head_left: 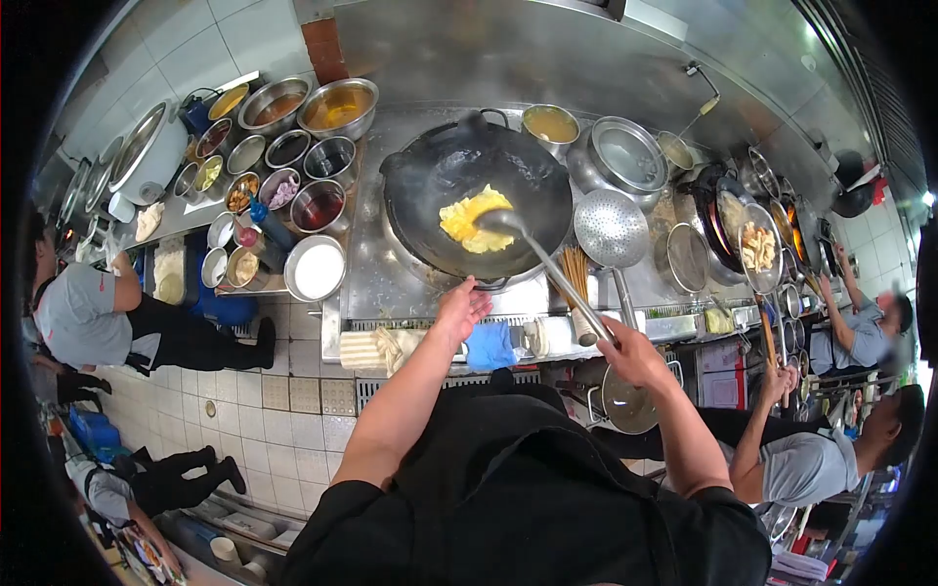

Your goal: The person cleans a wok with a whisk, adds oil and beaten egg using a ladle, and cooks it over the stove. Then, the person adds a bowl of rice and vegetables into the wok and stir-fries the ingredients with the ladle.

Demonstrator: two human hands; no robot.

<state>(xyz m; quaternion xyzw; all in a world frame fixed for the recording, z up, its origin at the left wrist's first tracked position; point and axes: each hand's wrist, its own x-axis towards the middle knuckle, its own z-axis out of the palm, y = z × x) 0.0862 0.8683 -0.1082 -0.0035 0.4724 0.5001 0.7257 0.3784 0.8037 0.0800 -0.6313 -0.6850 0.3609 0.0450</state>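
A big dark wok [410,210] sits on the stove with cooked yellow egg [469,210] in its middle. My right hand [637,354] is wrapped round the long handle of a metal ladle [547,262], whose bowl rests against the egg. Just below the near edge of the wok is my left hand [461,313], palm partly up and fingers apart, close to the small loop handle [498,284]. I cannot tell whether it touches that handle. Right of the wok lies a perforated skimmer [611,227], beside a bamboo brush [578,293].
Metal bowls of sauces and ingredients, including a bowl of white powder [316,268], crowd the left counter. A pot [630,156] and a bowl of yellowish liquid [550,127] stand behind. Folded cloths [489,345] lie along the front edge. At right, a co-worker holds a strainer [760,246] of food.
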